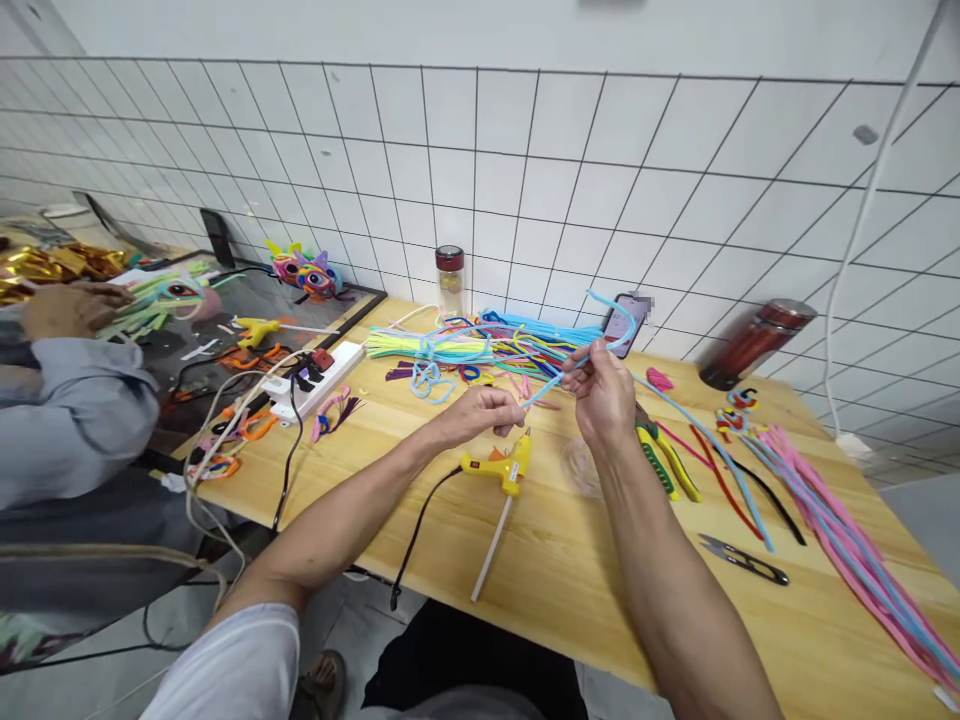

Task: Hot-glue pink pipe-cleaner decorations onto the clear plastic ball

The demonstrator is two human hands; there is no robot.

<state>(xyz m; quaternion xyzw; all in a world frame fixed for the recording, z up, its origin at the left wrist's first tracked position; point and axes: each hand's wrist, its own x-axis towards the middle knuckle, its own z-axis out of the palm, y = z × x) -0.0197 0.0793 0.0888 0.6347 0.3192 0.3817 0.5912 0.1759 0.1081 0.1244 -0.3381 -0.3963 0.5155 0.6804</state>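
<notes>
A light blue pipe cleaner (546,389) stretches between my two hands above the table. My left hand (484,415) pinches its lower end, while my right hand (602,388) grips it further up. Beyond the right fingers its free end curls upward in front of a phone (619,325). Just below my left hand lies a yellow hot glue gun (498,464) with a white glue stick in its back. Pliers with green and yellow handles (664,458) rest beside my right wrist. Bundles of coloured pipe cleaners (450,345) lie behind the hands.
A white power strip (319,380) with cables stands left. A glass bottle (451,280) and a dark red flask (757,343) stand near the tiled wall. Thread snips (744,560) and pink-blue strands (847,540) lie right. Another person's sleeve (82,410) and hands are at the left table.
</notes>
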